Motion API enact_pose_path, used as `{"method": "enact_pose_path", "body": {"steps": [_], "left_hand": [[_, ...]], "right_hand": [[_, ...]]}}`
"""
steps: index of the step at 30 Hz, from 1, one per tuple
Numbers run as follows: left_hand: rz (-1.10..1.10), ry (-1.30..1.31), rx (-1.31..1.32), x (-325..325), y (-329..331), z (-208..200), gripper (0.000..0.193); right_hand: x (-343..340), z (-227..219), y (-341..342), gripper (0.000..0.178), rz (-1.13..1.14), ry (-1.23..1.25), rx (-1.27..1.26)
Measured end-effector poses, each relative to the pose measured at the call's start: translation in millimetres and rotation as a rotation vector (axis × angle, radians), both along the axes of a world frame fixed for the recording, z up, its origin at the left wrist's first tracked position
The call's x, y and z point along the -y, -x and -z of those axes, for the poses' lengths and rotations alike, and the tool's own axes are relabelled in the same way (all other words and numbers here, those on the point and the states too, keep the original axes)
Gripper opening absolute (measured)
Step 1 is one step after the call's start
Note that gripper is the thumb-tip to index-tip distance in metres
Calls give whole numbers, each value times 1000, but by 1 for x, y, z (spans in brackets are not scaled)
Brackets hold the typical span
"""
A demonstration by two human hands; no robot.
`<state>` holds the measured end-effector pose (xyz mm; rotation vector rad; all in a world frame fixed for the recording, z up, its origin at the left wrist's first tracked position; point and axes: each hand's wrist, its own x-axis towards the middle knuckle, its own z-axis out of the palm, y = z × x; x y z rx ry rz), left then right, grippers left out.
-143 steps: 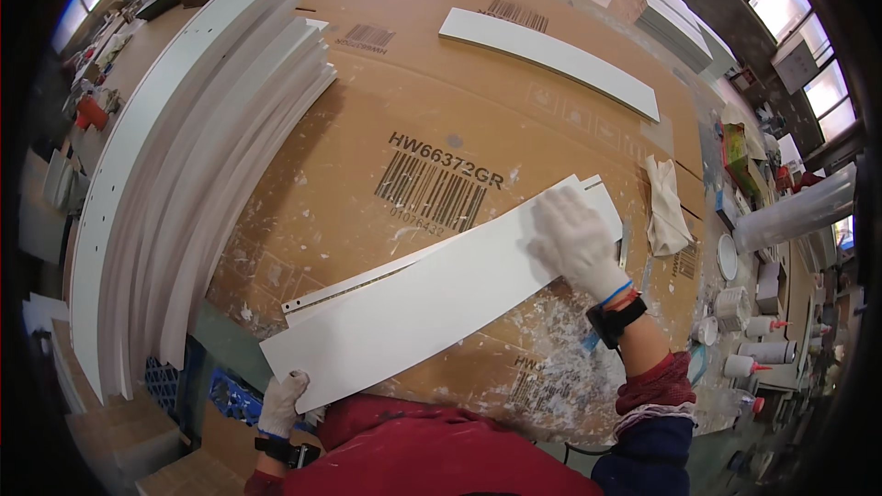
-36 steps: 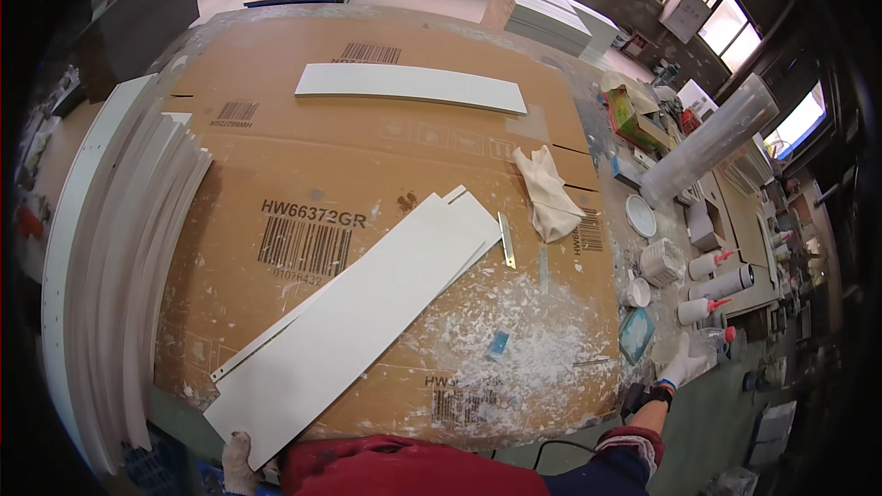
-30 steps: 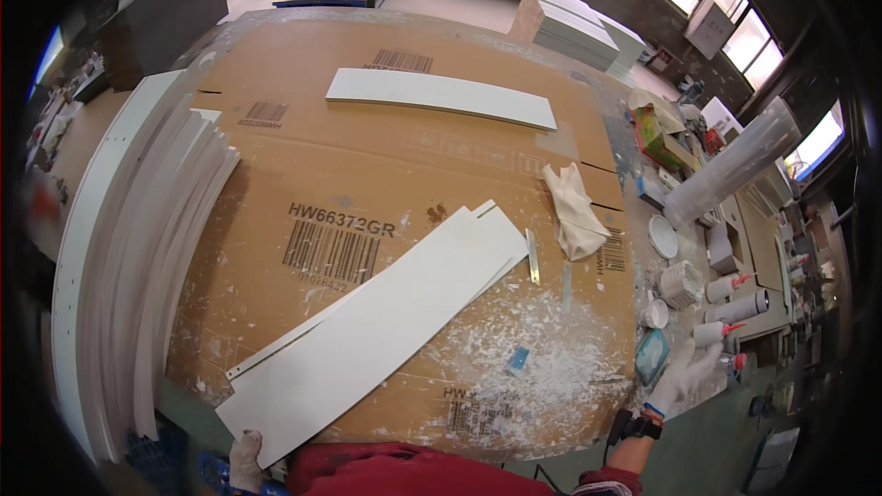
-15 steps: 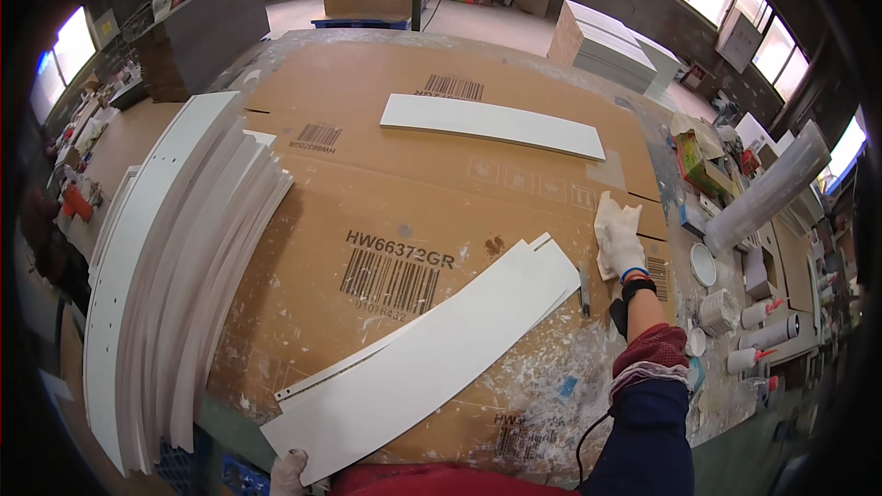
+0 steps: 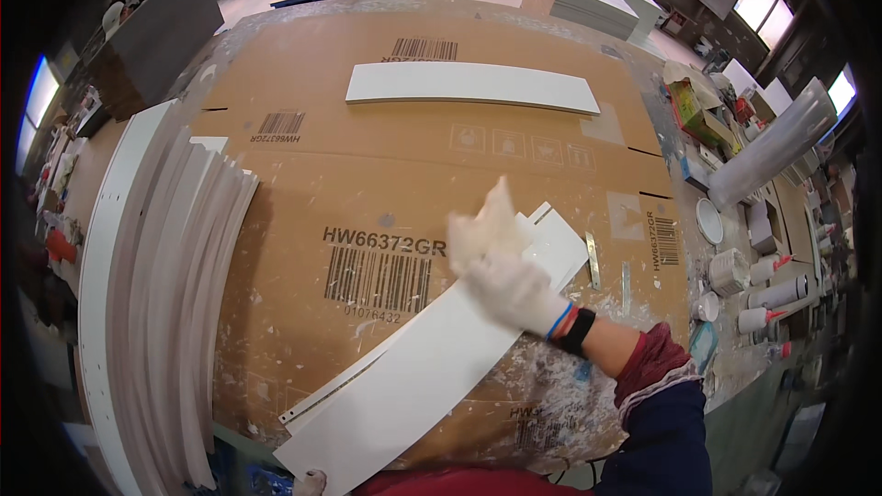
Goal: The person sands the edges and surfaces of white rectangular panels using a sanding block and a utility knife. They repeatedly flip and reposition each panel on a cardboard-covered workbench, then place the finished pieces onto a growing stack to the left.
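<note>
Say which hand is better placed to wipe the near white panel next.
Likely the right hand: it holds the cloth over the white panel, while the left hand is at the panel's left end.

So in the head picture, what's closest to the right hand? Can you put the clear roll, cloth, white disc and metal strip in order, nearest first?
1. Cloth: in the right hand, above the board.
2. Metal strip: just right of the board's far end.
3. White disc: farther right.
4. Clear roll: past the disc, up and right.
</note>
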<state>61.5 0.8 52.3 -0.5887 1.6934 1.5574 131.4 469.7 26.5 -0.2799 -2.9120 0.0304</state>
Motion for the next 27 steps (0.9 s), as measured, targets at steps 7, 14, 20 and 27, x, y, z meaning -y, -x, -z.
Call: {"method": "enact_pose_path", "body": {"steps": [7, 14, 20, 27], "left_hand": [[23, -15, 25, -9, 6, 2, 50], [71, -25, 58, -1, 1, 13, 53], [336, -39, -398, 31, -3, 83, 22], [216, -152, 57, 13, 8, 36, 22]], "right_hand": [[-43, -11, 17, 14, 312, 39, 153], [58, 27, -8, 16, -176, 438, -120], [-99, 28, -34, 18, 366, -152, -360], [118, 7, 24, 25, -11, 133, -119]]}}
